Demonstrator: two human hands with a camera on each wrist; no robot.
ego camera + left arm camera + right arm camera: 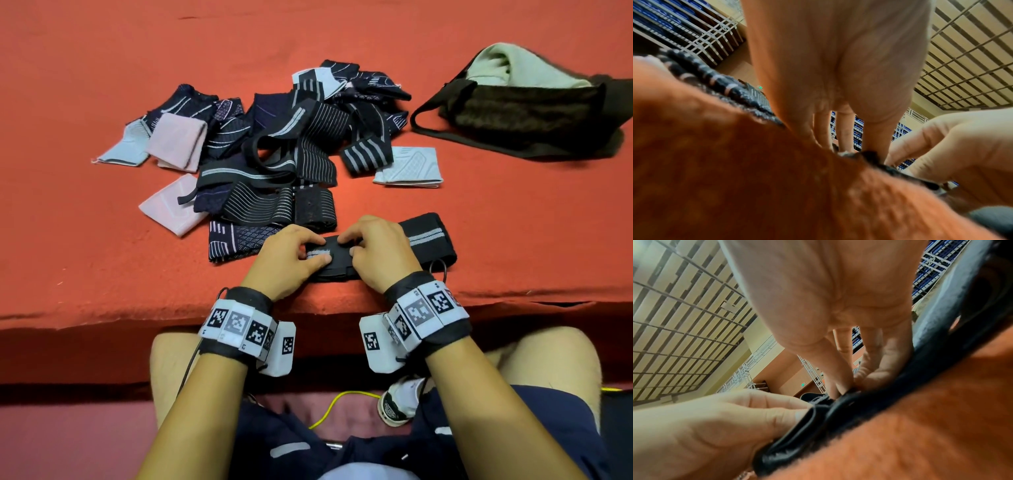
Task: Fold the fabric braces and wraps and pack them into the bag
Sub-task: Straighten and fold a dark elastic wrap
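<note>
Two hands work close together at the near edge of the table, which is covered with an orange-red cloth. Between them lies a black wrap with a grey stripe, flat on the cloth and running from left to right. The left hand pinches the left part of this wrap, the thumb below and the curled fingers on top, just beside a short grey patch. The right hand grips the same wrap near its middle, also with curled fingers, so the fingertips of both hands almost meet. In the right wrist view the black fabric appears doubled into thick layers under the thumb. A thin dark cord loop comes out near the right wrist. Both wrists wear black bands with white marker tags.

Just behind the hands starts the pile of braces and wraps, mostly dark blue and black with pale lines, lying over each other without order. Some pale pink and pale blue pieces lie at its left edge, and one pale blue brace lies apart on its right side.

Farther to the right, well apart from the pile, rests the dark bag, with a light green fabric showing at its open top.
</note>
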